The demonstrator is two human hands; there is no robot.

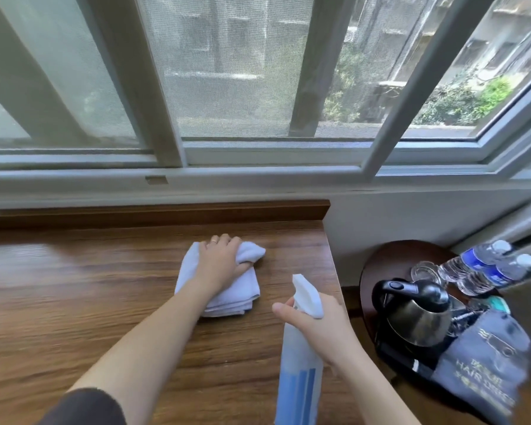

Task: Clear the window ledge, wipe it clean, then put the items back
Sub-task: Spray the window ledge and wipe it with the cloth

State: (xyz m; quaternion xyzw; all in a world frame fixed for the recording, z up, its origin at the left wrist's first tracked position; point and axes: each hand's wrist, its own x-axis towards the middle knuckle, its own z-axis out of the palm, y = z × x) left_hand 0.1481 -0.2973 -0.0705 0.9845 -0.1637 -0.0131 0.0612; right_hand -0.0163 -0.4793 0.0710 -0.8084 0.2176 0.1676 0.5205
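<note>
Far left: bare brown wood-grain window ledge [74,286], nothing standing on it, so clearing looks done and the wiping step is on.

Left hand [219,262] lies on top of the folded white cloth [227,294], fingers curled over its far edge and gripping it, palm pressing it down onto the ledge. Cloth sits near the ledge's right end; it is folded into a thick pad, probably so the palm can bear on it evenly.

Right hand [316,322] holds the translucent plastic spray bottle with blue liquid and white trigger head [299,363] upright, over the ledge's right front edge. Fingers wrapped round the neck, thumb out to the left, nozzle pointing toward the window just beside the cloth. Held up and ready, likely to wet the next patch. Whether a finger is on the trigger, cannot tell.

Right, well apart from the ledge: small round dark wooden side table [377,265] carrying the black and steel electric kettle [411,314], two clear plastic water bottles with blue labels [485,265], clear glasses [423,271] and a grey fabric hair dryer bag [485,366]. Probably parked there off the ledge until wiping ends, then to go back.
</note>
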